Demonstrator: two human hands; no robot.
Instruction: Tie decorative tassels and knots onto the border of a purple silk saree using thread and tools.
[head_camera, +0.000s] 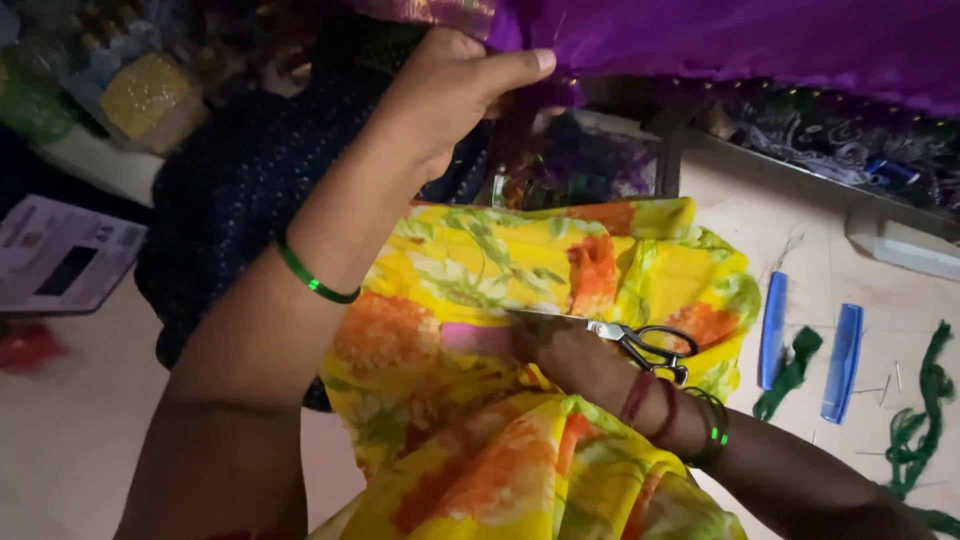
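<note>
— Near the table's far edge, our left hand (440, 95) pinches the purple fabric (760, 45) shut between thumb and fingers.

— And mid-table, our right hand (575, 355) rests beside the scissors (610, 335) on the yellow floral cloth (520, 300); its grip we can't tell. We're judging it a cutting step: next needs a firm hold on the handles.

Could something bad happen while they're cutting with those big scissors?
Maybe. The right hand works the scissors on bunched yellow floral cloth, so a hidden fold might get snipped too. The left hand is up gripping the purple cloth, not steadying the yellow one, so the cut could wander. Loose pins lie on the table and could prick.
</note>
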